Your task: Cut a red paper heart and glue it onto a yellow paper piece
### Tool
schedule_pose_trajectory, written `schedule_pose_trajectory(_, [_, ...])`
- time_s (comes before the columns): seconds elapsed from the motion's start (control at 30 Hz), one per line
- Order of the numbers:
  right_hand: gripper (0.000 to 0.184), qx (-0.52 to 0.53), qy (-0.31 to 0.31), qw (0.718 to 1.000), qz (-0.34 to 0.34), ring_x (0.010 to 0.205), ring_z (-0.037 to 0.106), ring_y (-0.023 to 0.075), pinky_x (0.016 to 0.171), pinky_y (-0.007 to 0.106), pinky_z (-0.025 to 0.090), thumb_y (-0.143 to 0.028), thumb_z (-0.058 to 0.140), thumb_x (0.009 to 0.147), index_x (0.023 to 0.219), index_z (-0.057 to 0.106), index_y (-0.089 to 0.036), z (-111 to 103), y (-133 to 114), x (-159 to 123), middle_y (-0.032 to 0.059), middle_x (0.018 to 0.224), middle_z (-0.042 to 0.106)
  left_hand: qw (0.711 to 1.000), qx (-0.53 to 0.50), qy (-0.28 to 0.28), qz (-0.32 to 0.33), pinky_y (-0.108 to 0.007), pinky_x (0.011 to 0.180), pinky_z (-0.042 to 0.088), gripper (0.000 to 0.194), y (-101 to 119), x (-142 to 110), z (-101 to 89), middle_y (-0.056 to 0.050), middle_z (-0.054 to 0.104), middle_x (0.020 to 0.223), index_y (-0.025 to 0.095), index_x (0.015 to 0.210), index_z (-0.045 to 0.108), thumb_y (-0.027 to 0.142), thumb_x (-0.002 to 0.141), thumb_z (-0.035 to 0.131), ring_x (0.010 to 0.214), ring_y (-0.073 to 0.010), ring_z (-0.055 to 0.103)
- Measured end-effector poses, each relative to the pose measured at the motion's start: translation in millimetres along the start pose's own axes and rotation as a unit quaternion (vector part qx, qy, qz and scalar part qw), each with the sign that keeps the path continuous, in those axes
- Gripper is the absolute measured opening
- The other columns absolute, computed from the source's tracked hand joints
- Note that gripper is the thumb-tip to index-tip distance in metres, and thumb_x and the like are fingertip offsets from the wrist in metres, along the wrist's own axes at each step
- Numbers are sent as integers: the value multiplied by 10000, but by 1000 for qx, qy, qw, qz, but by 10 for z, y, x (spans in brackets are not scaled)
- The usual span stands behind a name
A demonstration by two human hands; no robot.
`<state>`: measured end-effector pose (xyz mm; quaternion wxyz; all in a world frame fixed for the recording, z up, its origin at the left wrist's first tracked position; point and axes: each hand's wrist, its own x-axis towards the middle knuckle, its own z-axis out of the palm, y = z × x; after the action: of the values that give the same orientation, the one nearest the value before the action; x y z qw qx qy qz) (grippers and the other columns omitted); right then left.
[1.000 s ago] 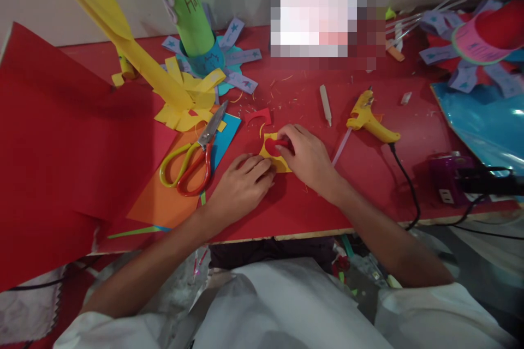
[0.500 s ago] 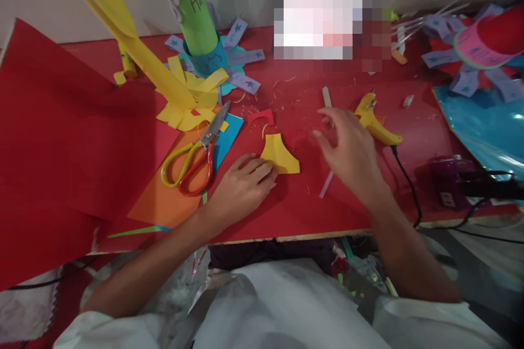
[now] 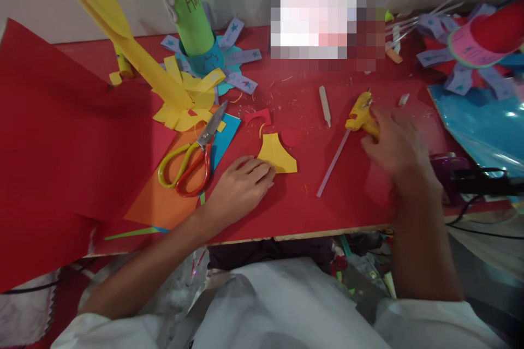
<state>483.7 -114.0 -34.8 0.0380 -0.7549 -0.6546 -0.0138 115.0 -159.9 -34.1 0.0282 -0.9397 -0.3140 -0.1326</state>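
My left hand [image 3: 239, 188] lies on the red table [image 3: 307, 202], its fingers curled and pressing the near corner of a yellow paper cut-out [image 3: 276, 155]. A small red paper disc [image 3: 290, 137] sits just beyond that cut-out, untouched. My right hand [image 3: 395, 144] is over the handle of the yellow glue gun [image 3: 360, 114], with its fingers closing round the grip; motion blurs them. A translucent glue stick [image 3: 332, 163] runs out from the back of the gun toward me.
Scissors [image 3: 190, 155] with yellow and red handles lie on orange and blue sheets. A large red sheet [image 3: 61, 147] covers the left. A green tube [image 3: 184, 5] with yellow strips stands behind. A loose glue stick [image 3: 325, 104], a purple power strip [image 3: 450, 174] and blue foil [image 3: 483, 125] lie right.
My right hand let go of the red disc on the yellow cut-out and swept right to the glue gun. My left hand stayed put.
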Motion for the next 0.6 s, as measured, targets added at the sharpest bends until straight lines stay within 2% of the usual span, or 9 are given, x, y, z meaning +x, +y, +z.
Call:
schedule_pose_trajectory(0.13, [552,13,-4,1000,0,1077,687,336,849,473,423,-204,689,914,1452,702,-78,26,-52,54,308,1228,754,1000,2,-2,1,-411,1031,604,234,5,-11,1,-70,792,1236,129,1293,735,199,1077,680,1159,-234,745])
schedule_pose_trajectory(0.23, [518,22,8,999,28,1079,704,337,834,456,435,-201,710,903,1409,712,-91,48,-47,16,310,1261,754,1000,4,-3,3,-409,1030,604,240,5,-20,2,-75,790,1244,126,1299,735,204,1082,674,1167,-231,742])
schedule_pose_trajectory(0.37, [418,63,82,993,59,965,728,319,764,409,450,-313,731,916,1309,710,-174,106,9,-137,212,1181,786,1000,6,8,3,-406,1018,608,231,7,-27,9,-71,791,1248,125,1288,741,198,1079,676,1157,-226,745])
schedule_pose_trajectory(0.43, [369,141,117,982,34,899,727,292,736,380,471,-417,722,937,1235,708,-198,117,3,-227,154,1093,791,1000,7,12,3,-406,1019,610,221,7,-29,18,-71,790,1258,125,1277,746,196,1082,670,1159,-226,746])
schedule_pose_trajectory(0.5, [397,223,137,965,3,817,706,260,697,358,485,-534,690,969,1196,702,-209,94,-62,-316,117,1013,777,1000,8,13,4,-409,1026,610,211,5,-31,30,-76,789,1261,129,1266,752,198,1090,658,1161,-226,745])
schedule_pose_trajectory(0.6, [394,275,126,948,-96,739,672,229,668,343,495,-593,674,996,1096,704,-214,8,-264,-445,81,905,746,1000,12,11,6,-409,1023,611,215,1,-36,45,-87,790,1251,134,1268,756,206,1106,635,1154,-225,745])
